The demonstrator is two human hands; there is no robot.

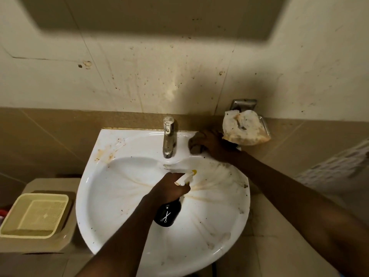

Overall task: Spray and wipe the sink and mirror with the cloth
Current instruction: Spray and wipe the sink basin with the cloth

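A white, stained sink (103, 196) fills the middle of the view, with a metal tap (169, 136) at its back. My left hand (169, 188) holds a dark spray bottle (167, 214) with a white trigger head over the basin, nozzle pointing to the back right. My right hand (211, 141) presses a dark cloth (194, 143) onto the sink's back right ledge, right of the tap. The mirror is not clearly in view; only a dark shadow lies across the top of the wall.
A metal wall holder (243, 104) to the right of the sink carries a crumpled, stained white paper (245, 127). A pale yellow plastic tray (36, 214) rests on a tan surface to the left. The stained tiled wall (139, 76) stands behind.
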